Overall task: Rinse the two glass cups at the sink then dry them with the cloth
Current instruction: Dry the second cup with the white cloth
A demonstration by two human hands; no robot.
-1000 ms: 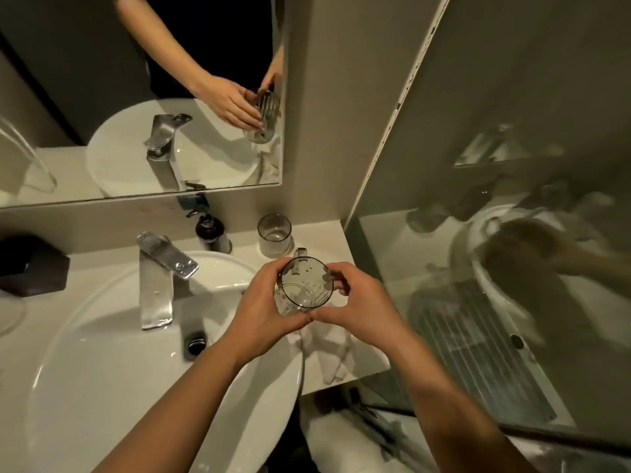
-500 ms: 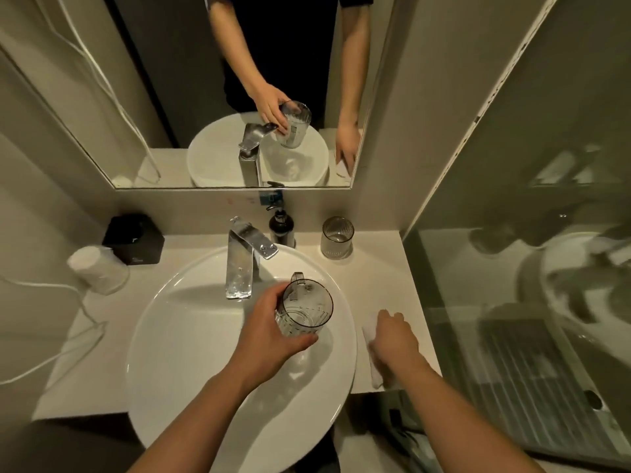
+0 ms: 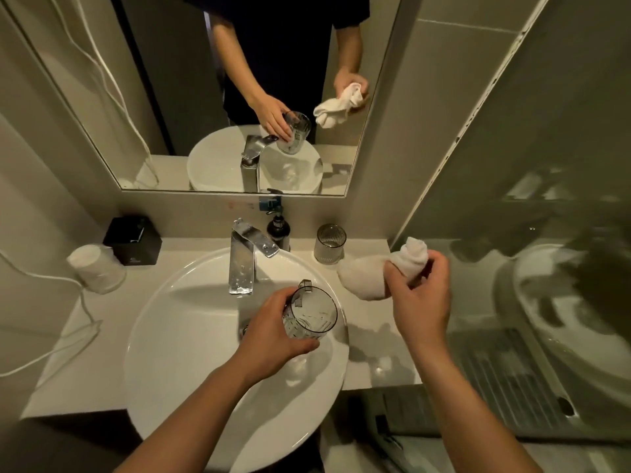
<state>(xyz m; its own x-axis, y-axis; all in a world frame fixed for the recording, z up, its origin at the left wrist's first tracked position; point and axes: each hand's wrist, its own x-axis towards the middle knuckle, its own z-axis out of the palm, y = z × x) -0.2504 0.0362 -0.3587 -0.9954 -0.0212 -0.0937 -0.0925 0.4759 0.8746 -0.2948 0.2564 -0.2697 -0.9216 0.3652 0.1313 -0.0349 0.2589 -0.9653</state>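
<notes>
My left hand point(image 3: 273, 332) grips a clear glass cup with a handle point(image 3: 309, 314), held upright over the right side of the round white sink point(image 3: 177, 339). My right hand point(image 3: 421, 295) holds a bunched white cloth point(image 3: 368, 273) lifted above the counter, to the right of the cup and apart from it. A second, ribbed glass cup point(image 3: 329, 244) stands upright on the counter at the back, right of the faucet point(image 3: 244, 257). The mirror repeats both hands, the cup and the cloth.
A dark soap bottle point(image 3: 278, 230) stands behind the faucet. A black box point(image 3: 133, 240) and an upturned white cup point(image 3: 95, 268) sit on the counter's left, with a white cable point(image 3: 51, 278) beside them. A glass shower partition point(image 3: 512, 268) closes the right side.
My right hand let go of the cup, went down to the counter and has lifted the white cloth. My left hand keeps the cup over the sink. The view has pulled back.
</notes>
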